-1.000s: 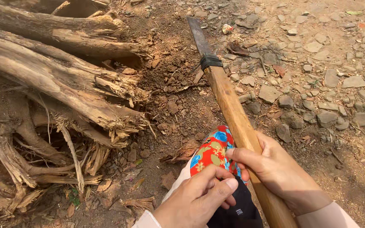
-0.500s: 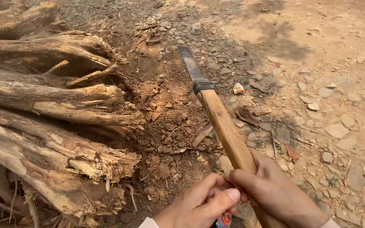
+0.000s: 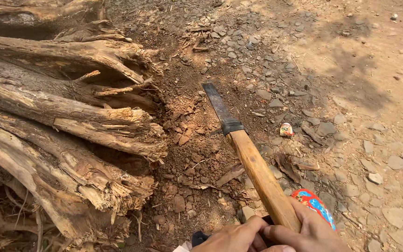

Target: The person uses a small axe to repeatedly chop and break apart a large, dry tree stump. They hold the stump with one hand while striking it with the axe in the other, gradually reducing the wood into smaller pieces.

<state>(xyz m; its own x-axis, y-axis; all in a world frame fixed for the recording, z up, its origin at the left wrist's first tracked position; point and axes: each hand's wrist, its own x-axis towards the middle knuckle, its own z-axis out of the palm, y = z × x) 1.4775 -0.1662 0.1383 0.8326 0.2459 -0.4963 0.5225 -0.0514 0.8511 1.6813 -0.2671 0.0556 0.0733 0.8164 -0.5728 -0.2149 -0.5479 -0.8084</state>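
Observation:
Both my hands grip the lower end of a long wooden handle [image 3: 260, 175] at the bottom of the view. My left hand [image 3: 232, 237] wraps it from the left and my right hand [image 3: 311, 231] from the right. The handle runs up and to the left to a dark metal collar and a flat dark blade [image 3: 218, 105], which points toward the reddish soil beside the splintered ends of several cut logs [image 3: 85, 126]. A piece of colourful red and blue patterned cloth [image 3: 316, 205] shows just behind my right hand.
The pile of rough logs and split roots fills the left half. Loose brown earth and bark chips [image 3: 187, 140] lie next to them. Grey stones [image 3: 341, 126] and a small crumpled wrapper [image 3: 286, 129] are scattered on the dirt ground to the right.
The view has tilted up, so my hands sit lower in the frame. The tool now shows further from me, its blade still pointing toward the soil by the logs.

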